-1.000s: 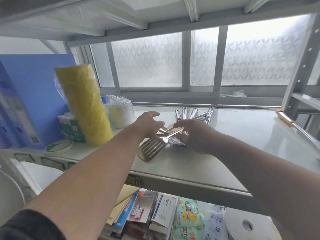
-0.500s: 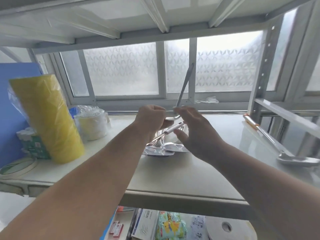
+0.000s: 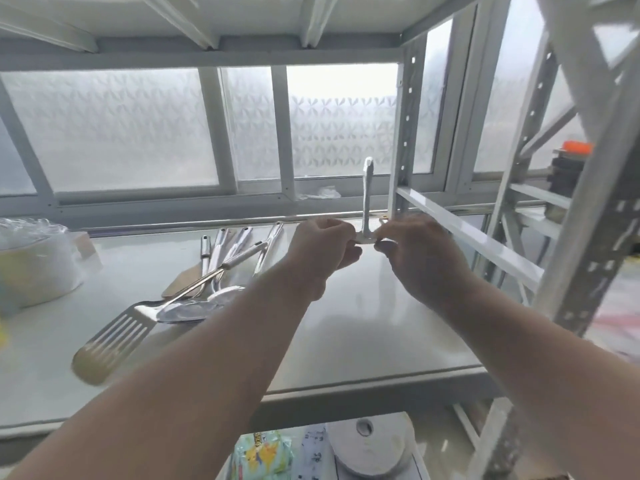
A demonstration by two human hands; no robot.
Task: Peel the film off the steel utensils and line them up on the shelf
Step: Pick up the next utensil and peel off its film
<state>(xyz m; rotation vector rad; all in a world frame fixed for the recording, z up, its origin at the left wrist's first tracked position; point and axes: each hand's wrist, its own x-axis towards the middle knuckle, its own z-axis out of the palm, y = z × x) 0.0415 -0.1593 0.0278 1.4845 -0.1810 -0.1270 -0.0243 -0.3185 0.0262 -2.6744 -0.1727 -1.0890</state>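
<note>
Pinching the lower end of a slim steel utensil (image 3: pixel 367 195) between them, your left hand (image 3: pixel 325 245) and right hand (image 3: pixel 420 258) have fingertips closed on it above the pale shelf's (image 3: pixel 363 323) far right; its handle points straight up

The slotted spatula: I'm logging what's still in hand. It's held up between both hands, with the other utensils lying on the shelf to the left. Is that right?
Not quite. The head view shows the slotted spatula lying on the shelf with the other utensils. What the left hand and right hand hold up between them is a different steel utensil, handle pointing upward.
</note>
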